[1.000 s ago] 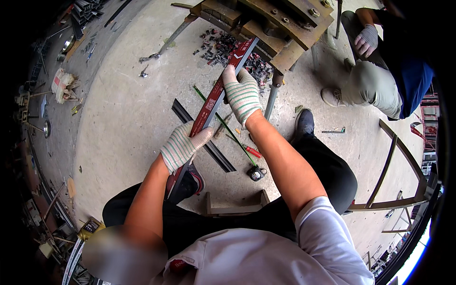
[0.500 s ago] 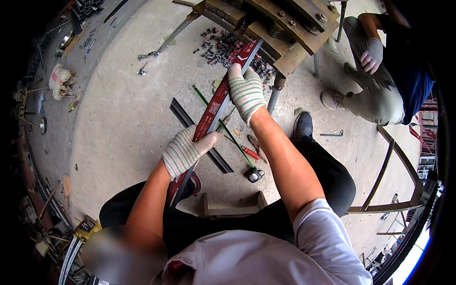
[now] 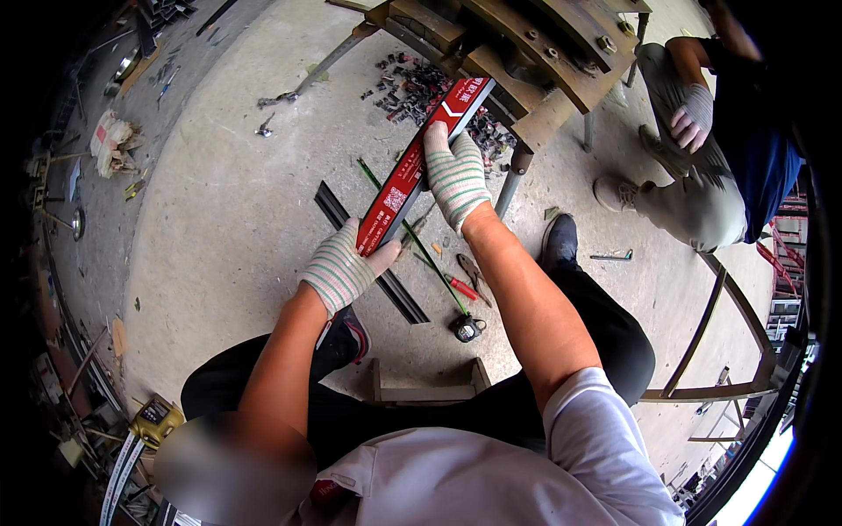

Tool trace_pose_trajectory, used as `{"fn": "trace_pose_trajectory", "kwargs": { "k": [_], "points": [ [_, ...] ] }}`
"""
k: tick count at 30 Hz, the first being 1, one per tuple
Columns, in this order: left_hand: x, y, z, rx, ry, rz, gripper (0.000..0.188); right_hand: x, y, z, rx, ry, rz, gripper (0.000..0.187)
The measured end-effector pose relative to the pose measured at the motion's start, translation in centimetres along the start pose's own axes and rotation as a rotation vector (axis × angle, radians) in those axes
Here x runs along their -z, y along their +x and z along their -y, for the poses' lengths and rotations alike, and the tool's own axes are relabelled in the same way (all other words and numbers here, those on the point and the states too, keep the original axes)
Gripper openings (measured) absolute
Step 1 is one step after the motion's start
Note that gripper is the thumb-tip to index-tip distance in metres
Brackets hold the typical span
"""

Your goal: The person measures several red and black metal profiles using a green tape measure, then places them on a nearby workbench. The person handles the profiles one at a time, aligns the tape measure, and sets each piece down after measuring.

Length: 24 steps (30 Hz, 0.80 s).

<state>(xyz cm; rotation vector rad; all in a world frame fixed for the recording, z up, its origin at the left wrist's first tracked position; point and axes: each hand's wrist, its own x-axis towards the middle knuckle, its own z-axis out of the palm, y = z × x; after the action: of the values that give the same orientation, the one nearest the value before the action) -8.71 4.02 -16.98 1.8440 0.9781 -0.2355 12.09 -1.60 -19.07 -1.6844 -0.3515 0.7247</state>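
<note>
Two gloved hands have the red-faced bar (image 3: 392, 200) between them: your left hand (image 3: 340, 270) wraps its lower part, thumb along the edge, and your right hand (image 3: 458, 178) closes near the upper end, thumb on the face. The fingers behind the bar are hidden, so you cannot tell how tight either grip is. The bar slants in front of you, its top toward the bench (image 3: 537, 74); whether they touch is unclear.

Slick film against knitted cotton could let the bar slide if your hold slackens, and a careless swing could knock its far end on the bench. The tape measure (image 3: 467, 328) and pliers (image 3: 471, 270) near your feet could trip you if you step forward.

The bar is long, straight and glossy, with a grey side; your gloves are ribbed and striped. Below lie a dark grooved rail (image 3: 405, 302) and a red-handled screwdriver (image 3: 461, 287) on rough concrete. The bench is thick, brown, scuffed metal with bolts, small jagged scraps (image 3: 405, 98) heaped by it.
</note>
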Motion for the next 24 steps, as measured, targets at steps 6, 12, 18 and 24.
{"fn": "trace_pose_trajectory", "kwargs": {
  "k": [6, 12, 18, 24],
  "points": [
    [-0.5, 0.7, 1.1, 0.003, 0.006, -0.078, 0.049, 0.3, -0.4, 0.7, 0.056, -0.009, 0.020, 0.041],
    [-1.0, 0.6, 1.5, -0.076, -0.044, -0.154, 0.044, 0.2, -1.2, 1.2, 0.038, 0.195, 0.066, 0.035],
    [-0.3, -0.3, 0.5, -0.062, 0.062, -0.200, 0.042, 0.2, -2.6, 0.4, -0.060, 0.327, -0.028, 0.029],
    [-0.8, -0.5, 0.1, -0.122, 0.190, -0.272, 0.043, 0.7, -2.5, 0.1, -0.108, 0.338, -0.042, 0.030]
  ]
}}
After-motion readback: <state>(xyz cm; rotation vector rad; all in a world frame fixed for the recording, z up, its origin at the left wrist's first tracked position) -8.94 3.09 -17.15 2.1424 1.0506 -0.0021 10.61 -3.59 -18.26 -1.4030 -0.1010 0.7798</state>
